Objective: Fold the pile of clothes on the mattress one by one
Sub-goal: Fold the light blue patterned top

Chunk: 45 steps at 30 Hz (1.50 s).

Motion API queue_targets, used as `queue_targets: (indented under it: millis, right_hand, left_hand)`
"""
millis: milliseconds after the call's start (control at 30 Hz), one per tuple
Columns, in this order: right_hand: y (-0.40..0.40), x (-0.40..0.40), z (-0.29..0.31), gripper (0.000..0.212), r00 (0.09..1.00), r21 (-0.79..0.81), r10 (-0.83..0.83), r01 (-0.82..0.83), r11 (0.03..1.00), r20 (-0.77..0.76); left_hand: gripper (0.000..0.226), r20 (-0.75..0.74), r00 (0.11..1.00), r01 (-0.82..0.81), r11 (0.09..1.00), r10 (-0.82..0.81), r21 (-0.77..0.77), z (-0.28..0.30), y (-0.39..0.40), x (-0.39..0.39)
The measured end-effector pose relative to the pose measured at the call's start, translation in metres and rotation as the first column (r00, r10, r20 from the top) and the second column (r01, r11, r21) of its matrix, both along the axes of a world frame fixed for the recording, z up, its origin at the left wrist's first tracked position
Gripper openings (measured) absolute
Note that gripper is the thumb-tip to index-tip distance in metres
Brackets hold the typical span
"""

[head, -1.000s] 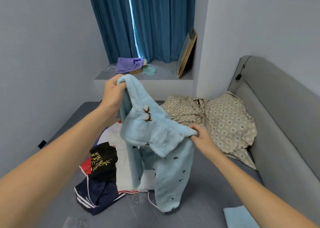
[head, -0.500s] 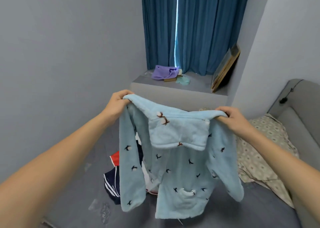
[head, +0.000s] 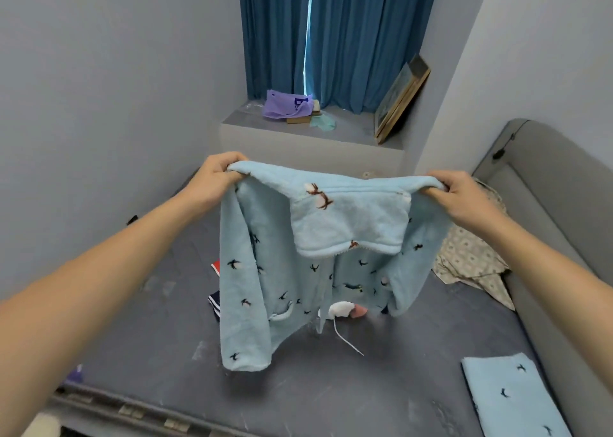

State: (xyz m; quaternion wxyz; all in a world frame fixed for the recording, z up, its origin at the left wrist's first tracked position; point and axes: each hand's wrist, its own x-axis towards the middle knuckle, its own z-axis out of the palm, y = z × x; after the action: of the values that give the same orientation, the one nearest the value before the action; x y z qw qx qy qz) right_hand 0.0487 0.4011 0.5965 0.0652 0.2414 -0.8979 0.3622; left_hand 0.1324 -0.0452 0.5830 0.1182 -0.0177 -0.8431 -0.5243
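Head | left hand (head: pixel 215 179), right hand (head: pixel 459 197) grip hooded top (head: pixel 298 270) shoulders

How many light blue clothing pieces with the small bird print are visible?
2. One is the light blue hooded jacket, held up at its shoulders by the left hand and right hand. The other is a folded piece on the mattress, lower right. The jacket may hide more.

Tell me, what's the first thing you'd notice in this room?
The fluffy light blue jacket with little birds, held up mid-picture by the left hand and right hand. Behind it, dark blue curtains hang above a ledge holding a purple bag.
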Motion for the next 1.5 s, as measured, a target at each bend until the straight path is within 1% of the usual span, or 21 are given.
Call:
queue_targets:
  millis: [67,133,233,267,333,433,500,567,700,833,900,967,1067,1167,1233,1267,1333,1400,1433,1467,1500]
  right_hand:
    - [-0.010,0.020,-0.008,0.027,1.000,0.006,-0.019,0.019,1.000,0.004]
    - [-0.017,0.034,-0.014,0.027,1.000,0.020,-0.020,0.020,1.000,0.008]
    - [-0.026,0.049,-0.019,0.042,0.999,0.020,-0.020,0.019,1.000,0.026]
    - [-0.028,0.051,-0.020,0.043,0.999,0.021,-0.018,0.017,1.000,0.040]
    - [-0.031,0.050,-0.029,0.037,0.997,0.014,-0.026,0.025,1.000,0.068]
    - [-0.033,0.034,-0.050,0.018,0.992,0.025,-0.038,0.036,0.999,0.118]
    - [-0.037,0.017,-0.069,0.015,0.986,0.035,-0.040,0.035,0.999,0.161]
    - [-0.042,-0.007,-0.095,0.018,0.980,0.047,-0.045,0.036,0.998,0.194]
    - [-0.060,-0.073,-0.164,0.021,0.951,0.073,-0.045,0.023,0.997,0.305]
    - [-0.084,-0.162,-0.269,0.033,0.939,0.131,-0.023,-0.023,0.991,0.343]
    - [-0.094,-0.212,-0.330,0.036,0.946,0.194,-0.028,-0.037,0.980,0.322]
    - [-0.104,-0.263,-0.390,0.036,0.961,0.282,-0.046,-0.034,0.959,0.273]
    - [-0.119,-0.334,-0.462,0.034,0.988,0.419,-0.066,0.002,0.908,0.139]
    - [-0.137,-0.389,-0.518,0.034,0.994,0.490,-0.113,0.097,0.866,0.005]
    - [-0.146,-0.409,-0.555,0.039,0.987,0.504,-0.158,0.151,0.850,-0.028]
    - [-0.149,-0.415,-0.574,0.041,0.983,0.504,-0.182,0.174,0.846,-0.033]
    - [-0.150,-0.419,-0.608,0.044,0.975,0.505,-0.220,0.212,0.837,-0.045]
    - [-0.149,-0.417,-0.628,0.047,0.972,0.553,-0.228,0.221,0.803,-0.058]
    - [-0.148,-0.415,-0.631,0.045,0.973,0.571,-0.227,0.213,0.793,-0.048]
    - [-0.146,-0.413,-0.631,0.042,0.975,0.573,-0.222,0.194,0.797,-0.021]
    - [-0.142,-0.413,-0.629,0.040,0.977,0.561,-0.213,0.164,0.811,0.023]
  left_hand:
    - [0.024,0.025,0.999,0.045,0.999,-0.045,0.026,-0.009,-0.015,0.014]
    - [0.024,0.031,0.996,0.081,0.996,-0.082,0.042,-0.018,-0.028,0.024]
    - [0.022,0.052,0.992,0.108,0.991,-0.112,0.077,-0.032,-0.042,0.034]
    - [0.022,0.056,0.992,0.110,0.990,-0.115,0.086,-0.036,-0.046,0.034]
    - [0.019,0.065,0.990,0.115,0.988,-0.122,0.104,-0.044,-0.053,0.028]
    - [0.011,0.080,0.989,0.114,0.988,-0.123,0.103,-0.058,-0.061,0.009]
    - [0.014,0.100,0.990,0.093,0.994,-0.099,0.065,-0.075,-0.064,-0.012]
    - [0.020,0.138,0.988,0.070,0.997,-0.072,0.020,-0.098,-0.067,-0.036]
    - [0.018,0.239,0.971,0.031,0.997,-0.014,-0.068,-0.169,-0.076,-0.095]
    - [0.023,0.294,0.954,0.002,0.985,0.050,-0.174,-0.278,-0.085,-0.179]
    - [0.023,0.301,0.949,-0.022,0.975,0.089,-0.220,-0.343,-0.092,-0.228]
    - [0.025,0.270,0.956,-0.040,0.958,0.119,-0.283,-0.409,-0.098,-0.280]
    - [0.022,0.212,0.963,-0.072,0.920,0.165,-0.385,-0.482,-0.106,-0.356]
    - [0.019,0.181,0.963,-0.096,0.885,0.198,-0.455,-0.537,-0.112,-0.418]
    - [0.018,0.174,0.958,-0.108,0.852,0.227,-0.513,-0.572,-0.114,-0.444]
    - [0.016,0.196,0.951,-0.101,0.840,0.238,-0.533,-0.590,-0.116,-0.452]
    - [0.014,0.302,0.918,-0.035,0.812,0.256,-0.582,-0.620,-0.117,-0.461]
    - [0.023,0.422,0.865,0.079,0.757,0.272,-0.649,-0.640,-0.109,-0.465]
    - [0.029,0.443,0.853,0.111,0.734,0.276,-0.670,-0.644,-0.100,-0.465]
    - [0.034,0.433,0.863,0.112,0.737,0.261,-0.667,-0.645,-0.089,-0.466]
    - [0.037,0.405,0.891,0.112,0.762,0.208,-0.637,-0.645,-0.075,-0.467]
